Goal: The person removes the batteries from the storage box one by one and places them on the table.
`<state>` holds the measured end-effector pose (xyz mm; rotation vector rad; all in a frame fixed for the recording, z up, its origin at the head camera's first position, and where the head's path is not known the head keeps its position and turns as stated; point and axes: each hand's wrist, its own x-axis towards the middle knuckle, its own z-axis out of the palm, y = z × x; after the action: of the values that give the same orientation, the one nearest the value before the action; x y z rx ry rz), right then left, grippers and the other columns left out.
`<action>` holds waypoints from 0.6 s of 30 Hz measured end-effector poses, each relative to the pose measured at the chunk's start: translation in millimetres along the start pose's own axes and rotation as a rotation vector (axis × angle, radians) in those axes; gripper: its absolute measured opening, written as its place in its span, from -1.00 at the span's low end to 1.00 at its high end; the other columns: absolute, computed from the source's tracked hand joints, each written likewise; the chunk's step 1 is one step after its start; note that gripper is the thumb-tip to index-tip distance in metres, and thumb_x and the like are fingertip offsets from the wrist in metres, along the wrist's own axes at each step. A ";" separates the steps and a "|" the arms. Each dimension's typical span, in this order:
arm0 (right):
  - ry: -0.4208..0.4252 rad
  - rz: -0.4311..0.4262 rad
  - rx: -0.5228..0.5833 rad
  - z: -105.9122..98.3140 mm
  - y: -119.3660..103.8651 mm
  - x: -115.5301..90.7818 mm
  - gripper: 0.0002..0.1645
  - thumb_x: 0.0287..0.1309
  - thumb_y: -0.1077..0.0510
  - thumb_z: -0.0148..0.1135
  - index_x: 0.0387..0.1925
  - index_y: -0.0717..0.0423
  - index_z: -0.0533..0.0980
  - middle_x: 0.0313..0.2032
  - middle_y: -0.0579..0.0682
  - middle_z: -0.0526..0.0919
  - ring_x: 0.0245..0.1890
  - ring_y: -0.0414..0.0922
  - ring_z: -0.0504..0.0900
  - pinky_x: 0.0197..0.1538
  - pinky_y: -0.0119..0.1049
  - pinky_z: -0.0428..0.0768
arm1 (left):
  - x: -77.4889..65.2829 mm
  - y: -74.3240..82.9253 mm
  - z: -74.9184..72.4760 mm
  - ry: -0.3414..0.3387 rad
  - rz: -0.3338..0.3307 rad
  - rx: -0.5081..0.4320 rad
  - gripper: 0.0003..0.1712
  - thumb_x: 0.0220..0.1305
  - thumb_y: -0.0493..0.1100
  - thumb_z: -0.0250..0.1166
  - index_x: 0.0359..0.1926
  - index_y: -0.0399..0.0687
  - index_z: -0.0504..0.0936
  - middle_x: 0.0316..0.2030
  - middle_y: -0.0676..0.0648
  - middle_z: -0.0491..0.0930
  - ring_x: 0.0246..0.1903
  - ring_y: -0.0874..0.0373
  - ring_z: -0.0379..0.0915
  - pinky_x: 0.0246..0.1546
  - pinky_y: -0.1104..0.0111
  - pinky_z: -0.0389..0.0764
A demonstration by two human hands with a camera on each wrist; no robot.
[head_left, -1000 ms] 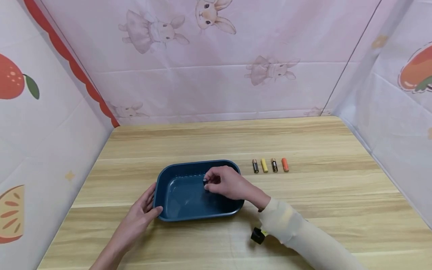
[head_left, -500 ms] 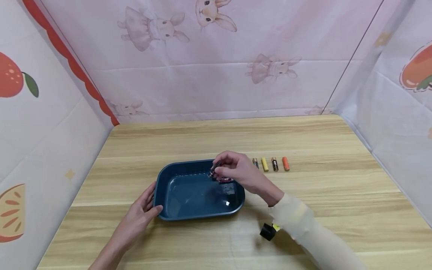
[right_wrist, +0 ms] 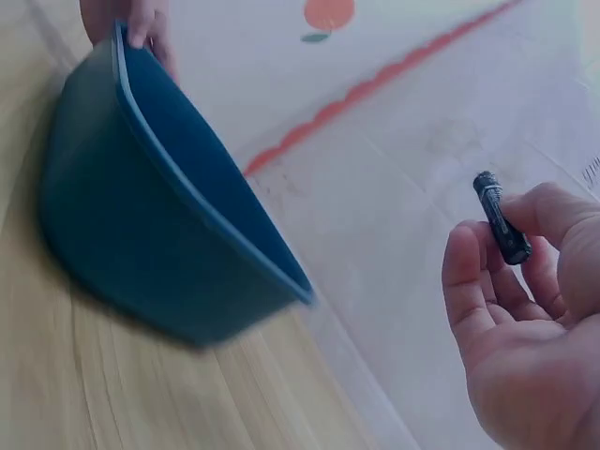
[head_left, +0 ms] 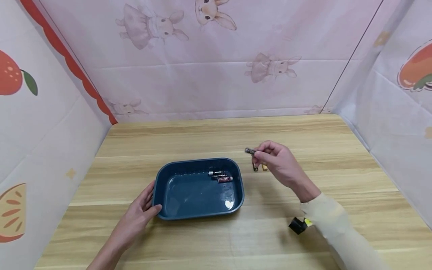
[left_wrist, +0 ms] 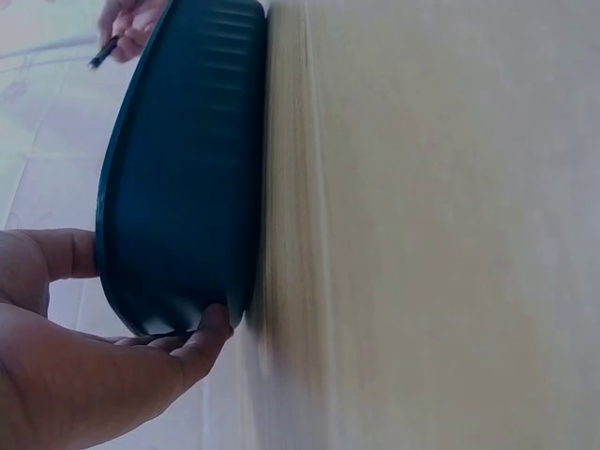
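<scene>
My left hand (head_left: 136, 217) holds the left end of a dark blue plastic basin (head_left: 192, 197), its thumb at the near rim and its fingers along the outer wall. Beyond the basin's right end, raised above the table, my right hand (head_left: 281, 163) pinches a small dark battery (right_wrist: 502, 217) between thumb and fingers. Several batteries (head_left: 225, 180) lie together inside the basin, towards its far right. Under the right hand, a black battery (head_left: 255, 167) and a yellow battery (head_left: 264, 168) partly show on the table; the rest of that row is hidden by the hand.
The wood-grain table (head_left: 202, 247) carries everything. A black block-shaped piece (head_left: 297, 225) with a yellow-green part sits at the right sleeve (head_left: 337, 221). Printed cloth walls (head_left: 209, 90) close off the back and both sides.
The right hand has risen out of the basin and moved right, over the battery row, carrying the dark battery. Batteries inside the basin are now uncovered. The left hand keeps its place.
</scene>
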<state>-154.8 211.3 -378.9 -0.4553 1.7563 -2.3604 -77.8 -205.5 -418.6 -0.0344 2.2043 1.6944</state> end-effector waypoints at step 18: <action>0.492 0.135 -0.457 -76.3 -11.1 -35.8 -0.58 0.45 0.19 0.24 0.14 0.47 0.55 -0.35 -0.23 0.70 -0.32 -0.30 0.65 -0.26 -0.48 0.70 | 2.0 -2.0 -0.1 0.002 -0.004 0.016 -0.02 0.50 -0.30 0.18 0.66 -0.13 -0.26 0.64 -0.20 -0.21 0.59 -0.14 -0.22 0.46 0.10 0.10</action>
<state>-146.3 294.6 -393.5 0.2188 2.4633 -2.0846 -79.2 -205.8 -421.0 -0.0358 2.2175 1.6751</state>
